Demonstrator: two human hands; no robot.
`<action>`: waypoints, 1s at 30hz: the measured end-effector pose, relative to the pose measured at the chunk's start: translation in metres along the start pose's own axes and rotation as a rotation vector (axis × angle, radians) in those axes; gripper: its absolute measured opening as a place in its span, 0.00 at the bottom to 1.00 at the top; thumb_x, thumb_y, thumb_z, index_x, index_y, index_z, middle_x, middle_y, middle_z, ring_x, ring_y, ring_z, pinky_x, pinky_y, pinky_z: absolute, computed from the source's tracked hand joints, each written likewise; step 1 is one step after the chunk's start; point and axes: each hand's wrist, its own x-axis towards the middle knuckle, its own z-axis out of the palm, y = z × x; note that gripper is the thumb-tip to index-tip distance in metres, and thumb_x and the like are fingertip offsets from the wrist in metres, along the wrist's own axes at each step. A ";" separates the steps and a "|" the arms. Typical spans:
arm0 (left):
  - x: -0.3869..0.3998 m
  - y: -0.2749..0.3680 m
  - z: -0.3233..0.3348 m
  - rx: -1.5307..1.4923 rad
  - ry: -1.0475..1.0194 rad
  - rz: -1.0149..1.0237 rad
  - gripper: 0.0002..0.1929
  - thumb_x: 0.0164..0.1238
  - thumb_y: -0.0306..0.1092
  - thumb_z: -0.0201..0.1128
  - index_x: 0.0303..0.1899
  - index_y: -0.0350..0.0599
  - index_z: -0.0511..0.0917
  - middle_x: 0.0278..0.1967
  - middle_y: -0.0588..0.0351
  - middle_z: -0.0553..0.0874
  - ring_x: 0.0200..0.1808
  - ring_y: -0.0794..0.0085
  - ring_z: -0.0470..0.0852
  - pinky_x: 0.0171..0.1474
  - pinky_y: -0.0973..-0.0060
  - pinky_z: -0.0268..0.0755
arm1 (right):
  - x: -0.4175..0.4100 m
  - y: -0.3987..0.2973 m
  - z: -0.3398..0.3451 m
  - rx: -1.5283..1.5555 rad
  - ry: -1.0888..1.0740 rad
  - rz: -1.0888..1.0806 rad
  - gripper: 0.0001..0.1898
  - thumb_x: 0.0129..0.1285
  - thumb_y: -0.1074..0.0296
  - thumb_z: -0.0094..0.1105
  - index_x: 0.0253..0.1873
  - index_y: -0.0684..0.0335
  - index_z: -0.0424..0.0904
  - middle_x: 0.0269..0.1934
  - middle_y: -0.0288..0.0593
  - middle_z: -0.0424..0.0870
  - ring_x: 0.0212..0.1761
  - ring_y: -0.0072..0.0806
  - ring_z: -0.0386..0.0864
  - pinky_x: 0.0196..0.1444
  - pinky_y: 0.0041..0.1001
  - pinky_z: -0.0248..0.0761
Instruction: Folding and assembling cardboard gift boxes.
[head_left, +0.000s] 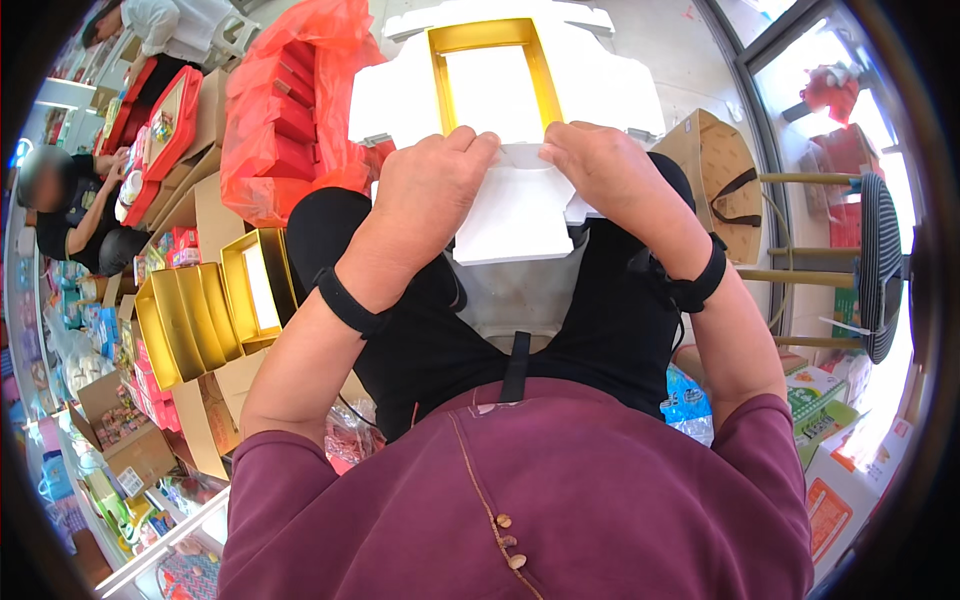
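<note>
Before me lies a white die-cut cardboard sheet (397, 97), its flaps spread flat, with a gold rectangular frame (551, 75) standing on its middle. My left hand (435, 187) pinches the near left corner of the frame area and the sheet's near edge between thumb and fingers. At the near right corner my right hand (600, 165) grips the same edge. Between the hands a narrow white strip is bent, and a white flap (514, 225) hangs from it towards me, above my knees. The fingertips partly hide the frame's near corners.
Red boxes (292, 127) in a red plastic bag stand at the far left. Nearer are nested gold box frames (187, 322) on cardboard cartons. A brown paper bag (705, 180) and a striped-seat stool (879, 266) are at the right. Other people sit at the left.
</note>
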 end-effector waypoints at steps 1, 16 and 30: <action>0.000 0.000 0.001 0.022 -0.020 -0.011 0.09 0.77 0.36 0.67 0.53 0.49 0.85 0.37 0.57 0.87 0.38 0.62 0.90 0.37 0.64 0.81 | -0.001 0.001 -0.002 -0.001 0.000 0.004 0.10 0.76 0.62 0.63 0.46 0.64 0.82 0.35 0.54 0.86 0.39 0.52 0.86 0.42 0.43 0.78; 0.000 -0.004 -0.002 -0.081 -0.010 0.004 0.08 0.76 0.35 0.66 0.50 0.47 0.84 0.37 0.55 0.86 0.38 0.58 0.89 0.38 0.62 0.81 | -0.006 0.005 -0.008 0.059 0.028 -0.114 0.07 0.72 0.65 0.65 0.49 0.59 0.83 0.39 0.47 0.85 0.38 0.48 0.86 0.42 0.41 0.80; -0.053 -0.018 -0.020 -0.305 -0.048 -0.005 0.22 0.57 0.22 0.74 0.52 0.40 0.76 0.53 0.47 0.82 0.58 0.49 0.82 0.60 0.61 0.76 | -0.002 0.011 -0.004 0.191 0.039 -0.109 0.07 0.73 0.66 0.62 0.44 0.65 0.80 0.36 0.51 0.83 0.39 0.54 0.83 0.43 0.45 0.76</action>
